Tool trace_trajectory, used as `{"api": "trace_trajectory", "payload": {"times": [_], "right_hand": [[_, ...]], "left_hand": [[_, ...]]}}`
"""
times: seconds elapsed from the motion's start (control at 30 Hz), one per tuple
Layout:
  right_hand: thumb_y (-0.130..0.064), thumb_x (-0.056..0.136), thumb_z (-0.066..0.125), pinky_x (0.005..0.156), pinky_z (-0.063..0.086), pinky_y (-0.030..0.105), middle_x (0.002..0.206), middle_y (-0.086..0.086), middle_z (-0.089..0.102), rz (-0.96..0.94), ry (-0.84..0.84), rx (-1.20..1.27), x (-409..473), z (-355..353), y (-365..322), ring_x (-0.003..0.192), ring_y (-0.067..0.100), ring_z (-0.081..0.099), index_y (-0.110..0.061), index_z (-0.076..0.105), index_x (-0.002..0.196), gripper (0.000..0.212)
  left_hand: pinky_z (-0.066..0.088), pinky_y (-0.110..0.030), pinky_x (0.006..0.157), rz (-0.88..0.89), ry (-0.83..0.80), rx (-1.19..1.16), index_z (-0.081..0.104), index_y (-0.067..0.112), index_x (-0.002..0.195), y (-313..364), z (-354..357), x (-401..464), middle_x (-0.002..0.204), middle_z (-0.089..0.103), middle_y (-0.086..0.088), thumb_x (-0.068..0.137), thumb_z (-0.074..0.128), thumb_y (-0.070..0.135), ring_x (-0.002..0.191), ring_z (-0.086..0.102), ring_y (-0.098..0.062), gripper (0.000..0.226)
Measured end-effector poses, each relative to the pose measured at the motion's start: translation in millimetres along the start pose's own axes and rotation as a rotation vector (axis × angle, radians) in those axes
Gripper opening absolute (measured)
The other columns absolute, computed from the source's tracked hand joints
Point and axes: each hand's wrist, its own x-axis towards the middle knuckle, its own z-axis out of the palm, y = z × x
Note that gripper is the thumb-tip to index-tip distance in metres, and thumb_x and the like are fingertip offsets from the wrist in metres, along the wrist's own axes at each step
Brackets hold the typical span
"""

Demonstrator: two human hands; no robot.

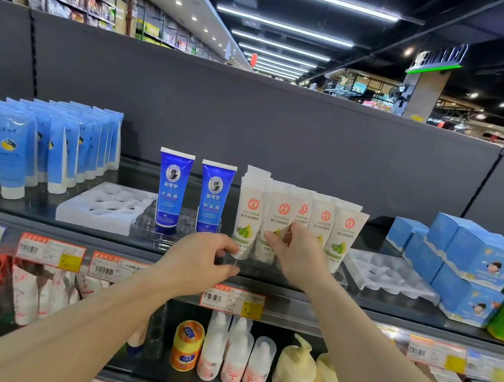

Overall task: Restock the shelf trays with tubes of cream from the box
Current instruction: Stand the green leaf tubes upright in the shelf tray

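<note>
Head view: right hand [297, 252] pinches a white cream tube [274, 228] standing cap-down in the clear tray [341, 279] w/ others; left hand [198, 260] fingers curled on tray's front edge. Tubes prob. light, soft-bodied, a bit slick, so grip mid-body, not the crimped top.

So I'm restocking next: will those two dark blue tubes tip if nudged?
Probably. The blue tubes stand tall on narrow caps, each alone in a clear tray with nothing beside them. They look like soft plastic, so likely light and squashy.
</note>
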Motion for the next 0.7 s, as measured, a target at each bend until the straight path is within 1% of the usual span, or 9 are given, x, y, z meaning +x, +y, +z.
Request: {"api": "trace_trajectory", "payload": {"times": [0.13, 0.2, 0.27, 0.33, 0.43, 0.53, 0.57, 0.63, 0.7], "right_hand": [[-0.038, 0.095, 0.055, 0.056, 0.038, 0.021, 0.080, -0.004, 0.058, 0.012, -0.022, -0.022, 3.0, 0.1, -0.6, 0.071, 0.009, 0.053, -0.020, 0.049, 0.087, 0.021], [-0.038, 0.094, 0.056, 0.062, 0.043, 0.023, 0.088, -0.005, 0.060, 0.016, -0.043, -0.016, 3.2, 3.0, 2.5, 0.077, 0.009, 0.054, -0.019, 0.051, 0.094, 0.020], [-0.039, 0.094, 0.057, 0.072, 0.048, 0.027, 0.098, -0.005, 0.062, 0.021, -0.051, -0.004, 2.6, 6.5, 5.9, 0.086, 0.012, 0.056, -0.018, 0.052, 0.102, 0.023], [-0.039, 0.093, 0.057, 0.075, 0.048, 0.029, 0.102, -0.005, 0.061, 0.025, -0.041, 0.005, 1.6, 7.6, 6.0, 0.090, 0.014, 0.056, -0.018, 0.053, 0.105, 0.024], [-0.037, 0.093, 0.058, 0.071, 0.045, 0.025, 0.095, -0.009, 0.057, 0.024, -0.035, 0.032, -0.7, 6.4, 4.5, 0.089, 0.011, 0.054, -0.020, 0.051, 0.100, 0.020], [-0.039, 0.091, 0.061, 0.061, 0.040, 0.018, 0.090, -0.011, 0.056, 0.017, -0.021, 0.051, -2.6, 5.3, 7.4, 0.083, 0.008, 0.053, -0.021, 0.052, 0.097, 0.021], [-0.040, 0.090, 0.062, 0.061, 0.040, 0.018, 0.091, -0.011, 0.058, 0.011, -0.007, 0.072, -2.7, 5.4, 9.0, 0.084, 0.009, 0.055, -0.021, 0.054, 0.100, 0.023], [-0.044, 0.088, 0.064, 0.067, 0.044, 0.021, 0.097, -0.009, 0.063, 0.014, 0.034, 0.125, -2.3, 5.8, 11.1, 0.090, 0.011, 0.058, -0.018, 0.057, 0.111, 0.035], [-0.047, 0.086, 0.064, 0.075, 0.049, 0.026, 0.106, -0.005, 0.066, 0.028, 0.075, 0.159, -2.4, 7.0, 13.5, 0.094, 0.012, 0.060, -0.014, 0.057, 0.122, 0.049]], "left_hand": [[0.051, -0.028, 0.093, -0.002, -0.004, 0.000, 0.054, 0.027, 0.129, 0.0, 0.3, 0.3, 0.123, 0.061, 0.010, 0.087, 0.066, 0.035, 0.112, 0.056, -0.005, 0.044], [0.051, -0.028, 0.093, -0.005, -0.003, 0.002, 0.054, 0.027, 0.128, -0.4, 0.6, 0.7, 0.122, 0.061, 0.010, 0.087, 0.066, 0.036, 0.111, 0.056, -0.005, 0.043], [0.052, -0.029, 0.092, -0.009, -0.005, -0.001, 0.055, 0.027, 0.127, 0.1, 0.6, 1.3, 0.122, 0.061, 0.009, 0.087, 0.066, 0.035, 0.111, 0.056, -0.005, 0.042], [0.052, -0.029, 0.092, -0.019, -0.014, -0.011, 0.055, 0.026, 0.126, 0.8, -0.2, 2.3, 0.122, 0.061, 0.009, 0.087, 0.067, 0.034, 0.111, 0.056, -0.005, 0.042], [0.051, -0.026, 0.091, -0.031, -0.038, -0.037, 0.055, 0.025, 0.126, 3.0, -3.2, 2.9, 0.122, 0.060, 0.009, 0.087, 0.068, 0.033, 0.110, 0.056, -0.004, 0.042], [0.050, -0.024, 0.091, -0.042, -0.052, -0.069, 0.055, 0.023, 0.125, 7.4, -6.9, 4.1, 0.122, 0.061, 0.008, 0.087, 0.068, 0.031, 0.106, 0.057, -0.003, 0.041], [0.050, -0.025, 0.092, -0.050, -0.055, -0.077, 0.055, 0.022, 0.125, 9.2, -8.0, 4.3, 0.121, 0.062, 0.007, 0.087, 0.067, 0.031, 0.105, 0.057, -0.003, 0.041], [0.050, -0.027, 0.093, -0.071, -0.054, -0.093, 0.055, 0.021, 0.126, 12.3, -9.8, 4.4, 0.119, 0.062, 0.007, 0.088, 0.066, 0.032, 0.104, 0.058, -0.004, 0.041], [0.048, -0.022, 0.089, -0.089, -0.034, -0.111, 0.055, 0.021, 0.125, 14.9, -10.9, 3.8, 0.118, 0.063, 0.007, 0.089, 0.065, 0.032, 0.102, 0.057, -0.003, 0.039]]}}
